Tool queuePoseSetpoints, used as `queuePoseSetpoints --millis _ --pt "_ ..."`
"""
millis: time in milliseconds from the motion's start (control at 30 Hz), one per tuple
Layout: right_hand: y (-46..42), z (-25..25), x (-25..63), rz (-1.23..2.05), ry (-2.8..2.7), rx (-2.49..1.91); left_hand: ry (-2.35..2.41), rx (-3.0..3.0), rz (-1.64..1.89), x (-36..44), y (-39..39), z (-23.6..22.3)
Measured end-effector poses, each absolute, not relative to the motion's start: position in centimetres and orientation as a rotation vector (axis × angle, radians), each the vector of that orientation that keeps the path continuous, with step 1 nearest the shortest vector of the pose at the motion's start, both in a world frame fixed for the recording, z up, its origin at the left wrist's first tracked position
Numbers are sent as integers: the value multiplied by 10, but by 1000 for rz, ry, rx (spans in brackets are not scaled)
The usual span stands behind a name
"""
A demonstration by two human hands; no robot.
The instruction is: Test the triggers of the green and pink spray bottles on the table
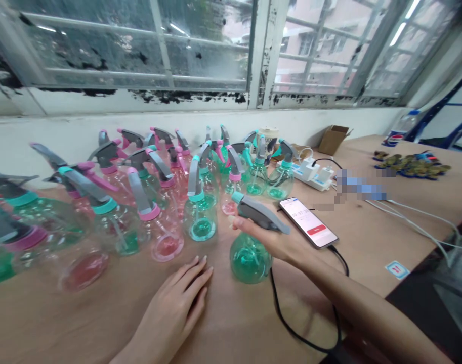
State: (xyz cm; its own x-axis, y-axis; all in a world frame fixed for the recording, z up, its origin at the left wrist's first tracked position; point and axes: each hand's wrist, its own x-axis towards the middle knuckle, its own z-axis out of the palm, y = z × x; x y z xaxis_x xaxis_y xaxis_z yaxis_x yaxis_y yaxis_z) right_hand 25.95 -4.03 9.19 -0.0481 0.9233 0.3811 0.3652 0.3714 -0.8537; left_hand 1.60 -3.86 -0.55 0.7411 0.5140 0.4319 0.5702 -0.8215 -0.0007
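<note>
A green spray bottle [250, 260] with a grey and teal trigger head stands near the middle of the table. My right hand [263, 235] is wrapped round its neck, just under the trigger head, and hides part of the collar. My left hand [179, 298] lies flat on the tabletop to the left of that bottle, fingers stretched out, holding nothing. Just beyond my left fingertips are a clear spray bottle with a teal collar [200, 217] and one with a pink collar [165, 240].
Several more pink and green spray bottles [119, 225] crowd the left and back. To the right lie a lit phone [308, 222] with a black cable, a power strip [315, 174], small brownish objects [415, 164] and a cardboard box [333, 140]. A Pepsi bottle [401, 129] stands farther off.
</note>
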Motion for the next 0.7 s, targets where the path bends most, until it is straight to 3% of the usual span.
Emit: queuePoseSetpoints --millis 700 --pt "-42 84 263 787 -1557 -1084 -907 -2840 -625 18 -40 -4"
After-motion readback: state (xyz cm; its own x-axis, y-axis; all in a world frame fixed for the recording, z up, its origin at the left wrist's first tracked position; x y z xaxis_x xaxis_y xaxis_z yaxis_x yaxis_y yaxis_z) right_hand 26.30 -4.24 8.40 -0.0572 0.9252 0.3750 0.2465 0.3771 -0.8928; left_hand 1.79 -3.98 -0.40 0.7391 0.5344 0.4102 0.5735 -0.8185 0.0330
